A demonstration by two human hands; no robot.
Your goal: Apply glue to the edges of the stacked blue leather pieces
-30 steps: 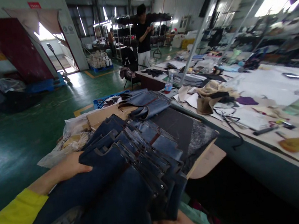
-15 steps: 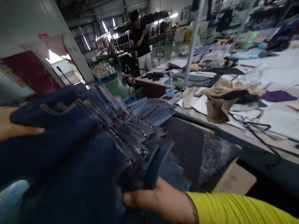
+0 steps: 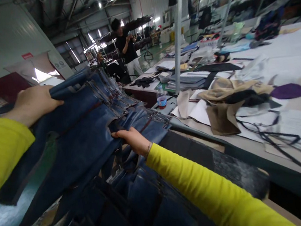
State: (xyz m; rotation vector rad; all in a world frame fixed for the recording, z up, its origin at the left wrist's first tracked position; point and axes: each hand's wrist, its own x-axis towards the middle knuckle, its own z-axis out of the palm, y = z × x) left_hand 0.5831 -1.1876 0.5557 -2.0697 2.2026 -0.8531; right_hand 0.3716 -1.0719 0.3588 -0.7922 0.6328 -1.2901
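Observation:
A stack of dark blue garment pieces [image 3: 84,126] with metal zippers along one side is held up in front of me. My left hand [image 3: 36,103] grips its upper left edge, thumb on top. At the near right corner, my right hand [image 3: 133,138] has its thumb over the cloth, the other fingers hidden beneath or behind. More dark blue pieces [image 3: 141,201] lie below the lifted ones. Another zippered blue pile [image 3: 152,122] rests just beyond my right hand.
To the right stands a long table [image 3: 295,57] with papers, tan cloth [image 3: 224,117], a purple piece [image 3: 291,90] and black straps. A bottle [image 3: 161,97] stands near a metal post [image 3: 179,33]. Beyond, a person in black [image 3: 129,50] stands.
Both hands have moved away from me with the blue stack, uncovering more blue pieces below. My left sleeve has come into view. The camera view has turned somewhat right.

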